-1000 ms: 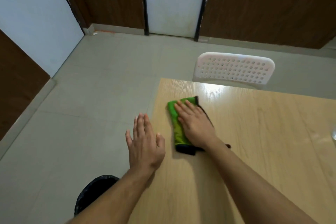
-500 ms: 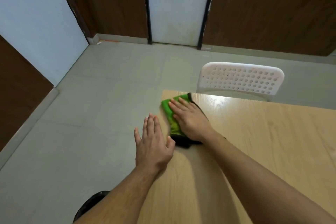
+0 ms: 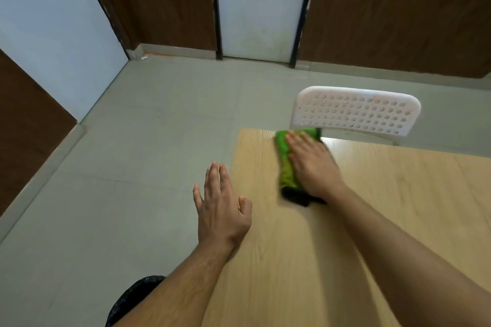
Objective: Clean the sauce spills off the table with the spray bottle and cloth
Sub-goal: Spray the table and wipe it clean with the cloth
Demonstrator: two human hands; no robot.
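I am seeing my right hand (image 3: 312, 167) pressing flat, fingers straight, on the green cloth (image 3: 285, 164), a wide grip. The cloth is lying at the desk's (image 3: 372, 220) far edge, toward 12 o'clock. My left hand (image 3: 221, 204), fingers spread, is hovering at 9 o'clock of it. A white chair (image 3: 356, 111) is standing beyond.

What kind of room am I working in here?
Probably a plain indoor room, perhaps a dining or office space: a wooden table with a white perforated plastic chair behind it, a grey tiled floor and a white door.
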